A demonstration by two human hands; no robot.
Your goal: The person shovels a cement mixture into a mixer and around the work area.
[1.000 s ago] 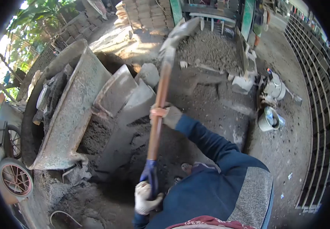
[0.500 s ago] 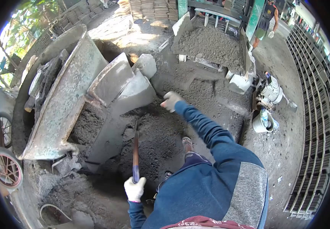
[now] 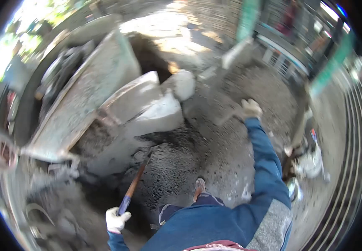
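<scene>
My left hand [image 3: 117, 219], in a white glove, is wrapped round the end of a shovel [image 3: 135, 184]. It has a brown shaft and a purple grip, and its far end meets the dark damp mix [image 3: 172, 163] on the ground; the blade cannot be made out. My right hand [image 3: 251, 108], also gloved, is stretched forward at the near edge of the tray heaped with grey mix [image 3: 269, 92]. Its fingers look curled, but blur hides what, if anything, they hold. A blurred brownish edge [image 3: 231, 115] lies just left of that hand.
A large tilted mixer drum [image 3: 84, 100] stands on the left, with pale slabs [image 3: 158, 117] beside it. Behind the tray is a machine with green posts [image 3: 331, 62]. A motor [image 3: 308, 163] sits at the right, near long stacked racks [image 3: 356, 125]. A wheel [image 3: 3, 150] shows far left.
The view has swung right and is blurred. My right hand has moved forward and right from over the ground mix to the tray. My left hand stays on the shovel, whose handle now slants more.
</scene>
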